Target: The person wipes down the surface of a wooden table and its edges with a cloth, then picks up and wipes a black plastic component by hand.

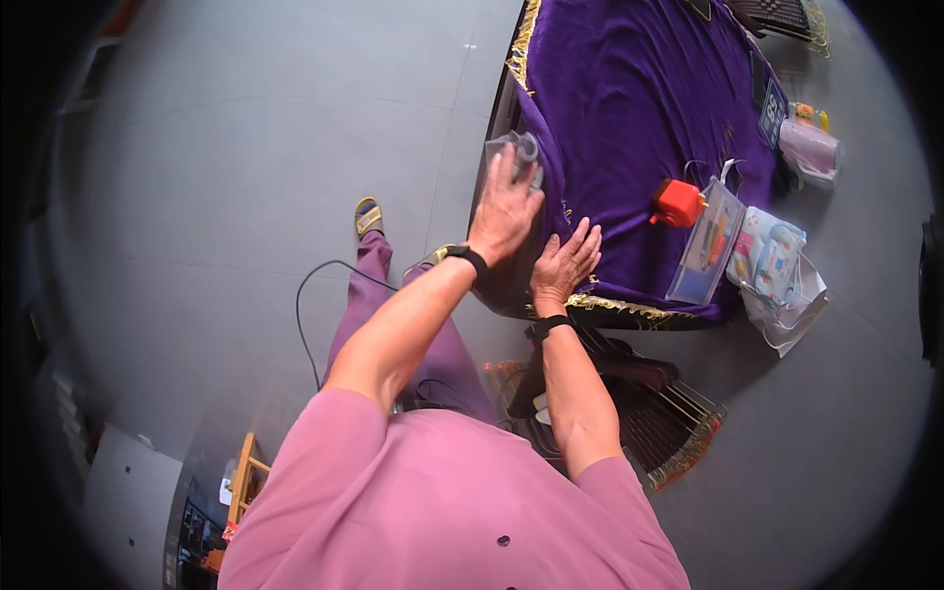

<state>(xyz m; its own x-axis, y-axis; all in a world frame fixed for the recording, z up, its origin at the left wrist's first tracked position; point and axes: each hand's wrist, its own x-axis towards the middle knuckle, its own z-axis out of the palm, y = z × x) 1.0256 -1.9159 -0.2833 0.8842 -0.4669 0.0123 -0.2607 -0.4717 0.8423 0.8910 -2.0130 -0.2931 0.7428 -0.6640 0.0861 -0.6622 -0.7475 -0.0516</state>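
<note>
A purple velvety tablecloth (644, 108) with gold fringe lies over a table, its near-left edge pulled back from the dark table edge (511, 280). My left hand (506, 205) presses a crumpled grey cloth (521, 149) to that edge, fingers stretched over it; the cloth's exact kind is blurred. My right hand (567, 264) lies flat on the tablecloth by the near corner, its fingers spread and nothing in them. Dark bands circle both wrists.
Right of my hands sit a red box-shaped object (678, 203) and a clear plastic case (708, 246). Packages and a white bag (792, 305) are at the table's right side. A dark slatted chair (639, 413) stands close by my right arm. A black cable (300, 305) loops beside my leg.
</note>
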